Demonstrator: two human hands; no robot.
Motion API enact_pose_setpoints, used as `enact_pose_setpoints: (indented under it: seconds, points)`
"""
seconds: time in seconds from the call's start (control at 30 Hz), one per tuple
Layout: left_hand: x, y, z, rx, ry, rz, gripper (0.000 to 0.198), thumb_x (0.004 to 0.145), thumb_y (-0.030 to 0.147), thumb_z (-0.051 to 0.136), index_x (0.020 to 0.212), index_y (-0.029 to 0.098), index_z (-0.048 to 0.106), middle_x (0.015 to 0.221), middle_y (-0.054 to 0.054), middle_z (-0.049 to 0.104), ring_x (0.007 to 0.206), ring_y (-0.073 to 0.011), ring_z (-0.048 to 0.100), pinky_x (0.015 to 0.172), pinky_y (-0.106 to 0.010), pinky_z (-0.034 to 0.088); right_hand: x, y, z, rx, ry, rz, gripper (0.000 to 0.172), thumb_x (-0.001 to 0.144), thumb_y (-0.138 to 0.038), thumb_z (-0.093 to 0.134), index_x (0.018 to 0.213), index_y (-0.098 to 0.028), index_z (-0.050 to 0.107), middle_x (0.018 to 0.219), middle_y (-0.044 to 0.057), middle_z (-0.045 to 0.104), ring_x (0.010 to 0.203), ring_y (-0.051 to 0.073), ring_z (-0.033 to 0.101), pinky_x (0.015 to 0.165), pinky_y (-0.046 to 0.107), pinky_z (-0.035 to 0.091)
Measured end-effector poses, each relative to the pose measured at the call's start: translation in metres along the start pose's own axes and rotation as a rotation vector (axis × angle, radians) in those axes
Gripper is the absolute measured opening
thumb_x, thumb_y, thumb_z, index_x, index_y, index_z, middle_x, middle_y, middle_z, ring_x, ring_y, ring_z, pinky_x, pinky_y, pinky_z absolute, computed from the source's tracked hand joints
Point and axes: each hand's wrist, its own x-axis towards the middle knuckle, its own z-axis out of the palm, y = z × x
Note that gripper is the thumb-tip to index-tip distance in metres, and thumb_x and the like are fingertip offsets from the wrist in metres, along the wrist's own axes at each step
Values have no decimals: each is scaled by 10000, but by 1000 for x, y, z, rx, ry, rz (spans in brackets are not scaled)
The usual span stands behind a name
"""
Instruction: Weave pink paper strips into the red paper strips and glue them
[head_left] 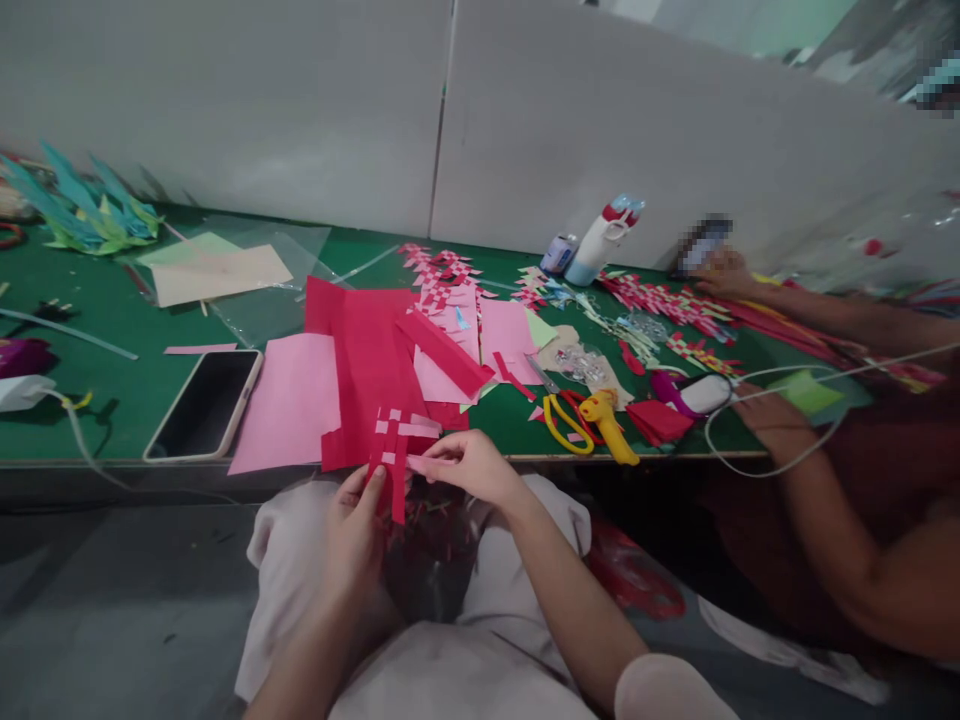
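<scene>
A small weave of red and pink paper strips [397, 445] hangs over my lap at the near edge of the green table [112, 330]. My left hand [354, 525] pinches its lower red strips from below. My right hand [471, 465] grips a pink strip on the weave's right side, fingers closed. Just beyond lie red sheets [367, 365] and pink sheets [289, 400] of paper.
A phone [204, 403] lies screen-up at left. Yellow-handled scissors [564, 420] and a yellow glue gun [609, 420] sit right of the paper. Finished woven pieces [439, 268], a bottle [596, 245] and a white wall stand behind. Another person's arms [810, 470] rest at right, holding a phone.
</scene>
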Motion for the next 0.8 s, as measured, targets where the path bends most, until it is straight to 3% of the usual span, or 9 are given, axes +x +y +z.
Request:
enact_pose_setpoints:
  seconds: [0.17,0.37,0.57,0.8]
  points:
    - [-1,-10,-6,0,-19,-83,356,634,377,781,891,164,660,689,-17,719,531,-142,638,473,-213,473,4,10,-3,-226,91,-57,280,736,-419,669,746,-148,738,641,50,691,631,154,593,554,224,378]
    - [-2,-10,-7,91,-130,-220,291,686,367,751,839,125,697,776,-80,737,695,-184,693,578,-248,545,1,9,-4,-362,111,-83,166,740,-296,622,743,-176,738,669,33,698,645,157,596,568,231,365]
    - [3,-12,-9,131,-229,-307,321,688,337,759,915,119,692,807,-93,742,704,-183,699,543,-227,542,-2,5,-4,-373,105,-17,239,713,-408,674,713,-179,739,666,35,698,637,159,583,545,233,346]
    - [2,-11,-6,137,-262,-328,306,700,300,748,930,105,693,848,-119,744,736,-191,708,576,-223,551,-1,9,-2,-209,105,32,235,731,-384,654,729,-162,730,639,33,707,635,155,619,587,232,400]
